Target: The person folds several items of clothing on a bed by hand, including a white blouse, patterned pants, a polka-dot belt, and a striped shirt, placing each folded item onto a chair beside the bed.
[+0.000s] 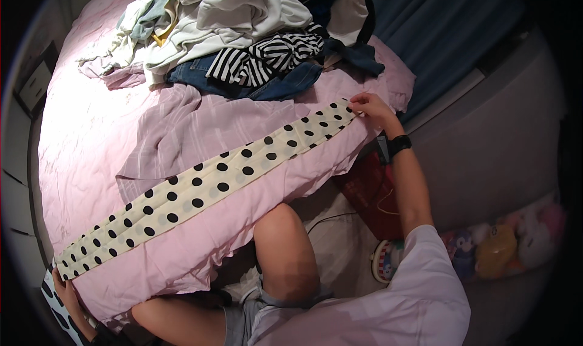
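Observation:
A long, narrow strip of cream cloth with black polka dots [209, 185] is stretched slantwise along the near edge of the bed, seemingly folded lengthwise. My right hand [371, 108] pinches its far right end between thumb and fingers. At the near left end, my left hand [65, 290] grips the other corner, its fingers partly hidden by the cloth and the picture's dark rim. Just beyond the strip, a pale mauve cloth with thin white lines [182, 133] lies spread on the pink bedcover [79, 139].
A heap of clothes rises at the back of the bed: white garments [237, 12], blue jeans [285, 85] and a black-and-white striped piece [267, 57]. Right of the bed are a blue curtain [437, 36], a red box [367, 197] and a clear bag of plush toys [498, 249].

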`<act>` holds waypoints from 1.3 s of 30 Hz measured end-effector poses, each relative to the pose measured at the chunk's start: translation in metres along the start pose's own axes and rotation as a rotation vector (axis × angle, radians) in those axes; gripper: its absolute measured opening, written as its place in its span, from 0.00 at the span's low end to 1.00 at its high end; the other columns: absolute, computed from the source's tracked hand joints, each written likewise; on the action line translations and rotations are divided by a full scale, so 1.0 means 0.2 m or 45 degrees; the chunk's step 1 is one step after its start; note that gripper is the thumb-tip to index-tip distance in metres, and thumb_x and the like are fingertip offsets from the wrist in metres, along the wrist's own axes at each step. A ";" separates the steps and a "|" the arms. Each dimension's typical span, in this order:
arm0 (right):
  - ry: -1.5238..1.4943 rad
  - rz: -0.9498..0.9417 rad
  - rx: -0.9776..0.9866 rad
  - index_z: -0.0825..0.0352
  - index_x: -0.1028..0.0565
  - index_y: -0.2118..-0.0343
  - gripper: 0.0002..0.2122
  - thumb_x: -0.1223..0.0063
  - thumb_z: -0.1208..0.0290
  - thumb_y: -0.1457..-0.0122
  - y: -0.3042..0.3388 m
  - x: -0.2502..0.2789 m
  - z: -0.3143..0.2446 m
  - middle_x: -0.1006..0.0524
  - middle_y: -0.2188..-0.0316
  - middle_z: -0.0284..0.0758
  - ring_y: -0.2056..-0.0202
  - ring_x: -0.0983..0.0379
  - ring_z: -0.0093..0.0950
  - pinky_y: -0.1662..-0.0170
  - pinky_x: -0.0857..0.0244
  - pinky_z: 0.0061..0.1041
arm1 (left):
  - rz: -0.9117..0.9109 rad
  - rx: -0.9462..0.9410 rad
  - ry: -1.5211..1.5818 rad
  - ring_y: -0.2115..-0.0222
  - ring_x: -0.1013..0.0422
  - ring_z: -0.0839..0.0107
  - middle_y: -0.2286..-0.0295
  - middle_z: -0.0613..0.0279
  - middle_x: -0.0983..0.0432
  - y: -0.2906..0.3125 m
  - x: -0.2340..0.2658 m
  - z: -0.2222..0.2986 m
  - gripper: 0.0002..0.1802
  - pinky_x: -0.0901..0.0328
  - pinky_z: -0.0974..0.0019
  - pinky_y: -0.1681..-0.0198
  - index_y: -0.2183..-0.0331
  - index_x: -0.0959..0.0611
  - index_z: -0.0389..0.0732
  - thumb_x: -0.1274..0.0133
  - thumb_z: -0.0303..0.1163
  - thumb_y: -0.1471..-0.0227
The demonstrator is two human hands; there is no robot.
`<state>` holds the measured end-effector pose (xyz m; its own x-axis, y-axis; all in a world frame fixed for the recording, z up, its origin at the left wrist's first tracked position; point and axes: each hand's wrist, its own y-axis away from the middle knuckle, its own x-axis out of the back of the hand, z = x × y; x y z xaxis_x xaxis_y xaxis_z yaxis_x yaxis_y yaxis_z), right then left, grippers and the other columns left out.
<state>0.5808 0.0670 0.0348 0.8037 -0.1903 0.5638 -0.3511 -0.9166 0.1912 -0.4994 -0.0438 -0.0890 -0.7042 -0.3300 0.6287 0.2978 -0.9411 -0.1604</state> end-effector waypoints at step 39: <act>0.324 -0.021 0.206 0.64 0.25 0.71 0.09 0.37 0.65 0.40 -0.13 0.33 0.35 0.24 0.76 0.26 0.75 0.31 0.16 0.72 0.39 0.17 | -0.065 -0.187 -0.025 0.74 0.41 0.83 0.76 0.75 0.35 -0.06 -0.29 0.56 0.10 0.43 0.75 0.72 0.69 0.24 0.38 0.49 0.32 0.37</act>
<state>0.6760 0.0549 0.0110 0.6550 -0.0991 0.7491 -0.2414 -0.9668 0.0832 -0.3902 -0.0047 -0.0370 -0.7026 -0.2814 0.6536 0.1634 -0.9578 -0.2367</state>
